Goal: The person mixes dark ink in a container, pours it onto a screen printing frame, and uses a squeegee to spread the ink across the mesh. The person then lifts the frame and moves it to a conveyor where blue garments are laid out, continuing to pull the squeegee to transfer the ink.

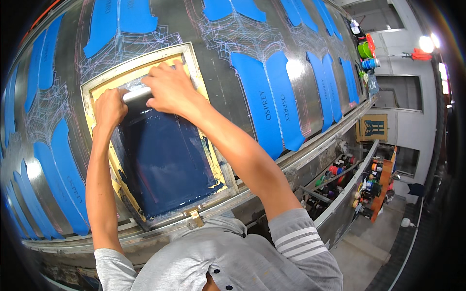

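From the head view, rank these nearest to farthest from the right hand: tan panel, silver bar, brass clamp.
From the right hand:
1. Silver bar: in its grip, extending toward the left hand.
2. Brass clamp: below, at the view's lower middle.
3. Tan panel: far off right, by the wall.

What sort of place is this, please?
Probably a screen-printing workshop: a framed screen lies on a large table, flat blue pieces are set out in rows beside it, and colourful containers stand off to the right.
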`<state>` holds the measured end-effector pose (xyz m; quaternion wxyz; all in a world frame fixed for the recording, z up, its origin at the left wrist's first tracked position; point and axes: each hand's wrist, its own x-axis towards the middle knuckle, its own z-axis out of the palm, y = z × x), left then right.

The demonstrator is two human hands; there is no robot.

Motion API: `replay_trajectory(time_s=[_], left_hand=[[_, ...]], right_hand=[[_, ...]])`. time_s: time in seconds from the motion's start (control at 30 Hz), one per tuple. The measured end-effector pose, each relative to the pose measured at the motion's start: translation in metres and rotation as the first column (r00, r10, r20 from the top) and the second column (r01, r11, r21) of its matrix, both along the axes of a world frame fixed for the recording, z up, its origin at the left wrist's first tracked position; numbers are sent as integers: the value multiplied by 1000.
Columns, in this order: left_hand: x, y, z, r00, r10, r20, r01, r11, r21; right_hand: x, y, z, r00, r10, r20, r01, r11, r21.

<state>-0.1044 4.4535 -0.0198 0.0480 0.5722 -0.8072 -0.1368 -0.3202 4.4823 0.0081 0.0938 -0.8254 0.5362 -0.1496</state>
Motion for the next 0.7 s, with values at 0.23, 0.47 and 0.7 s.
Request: replay_trajectory(time_s=[0.23,0.47,0.7], left_hand=[[9,102,-39,989,111,-93,-119,990,-78],[6,324,-23,988,35,-149,-41,998,-38],[11,224,0,987,-8,-159,30,990,140]], right_hand=[[26,71,-84,998,45,36,-42,996,-83],[24,293,-56,996,86,35,-90,986,139],[19,196,-22,992,101,-70,-75,948,308]])
